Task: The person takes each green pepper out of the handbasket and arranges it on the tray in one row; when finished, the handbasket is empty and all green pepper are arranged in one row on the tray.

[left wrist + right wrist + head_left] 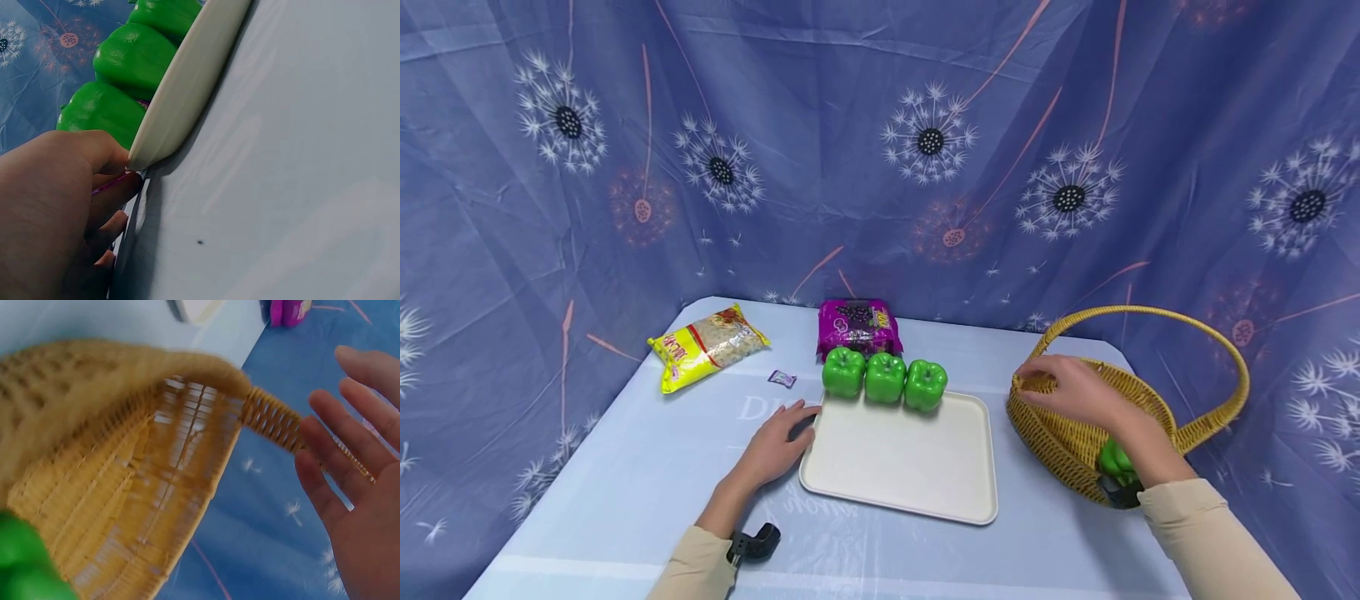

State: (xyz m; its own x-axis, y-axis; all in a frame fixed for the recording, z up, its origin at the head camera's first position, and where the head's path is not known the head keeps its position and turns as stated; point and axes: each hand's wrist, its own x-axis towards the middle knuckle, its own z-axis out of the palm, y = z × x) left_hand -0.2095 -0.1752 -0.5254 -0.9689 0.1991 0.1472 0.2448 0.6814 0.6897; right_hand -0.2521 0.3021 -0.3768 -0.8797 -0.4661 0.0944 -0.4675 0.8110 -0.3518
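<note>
My left hand [777, 442] touches the left edge of a cream rectangular tray [902, 467] with thumb and fingertips, a gap showing between thumb and index finger. In the left wrist view, the left thumb [106, 150] meets the tray rim [187, 81]. Three green bell peppers [885, 378] stand in a row along the tray's far edge. My right hand [1075, 390] is over a woven basket [1045, 433], its fingers extended and holding nothing in the right wrist view. Another green bell pepper [1116, 460] lies inside the basket, partly hidden by the right forearm.
A purple snack bag [857, 327] lies behind the peppers. On the left are a yellow snack bag [707, 348] and a small purple packet [782, 378]. The basket's tall arched handle [1236, 367] rises at the right. A blue dandelion-print curtain [850, 125] surrounds the table.
</note>
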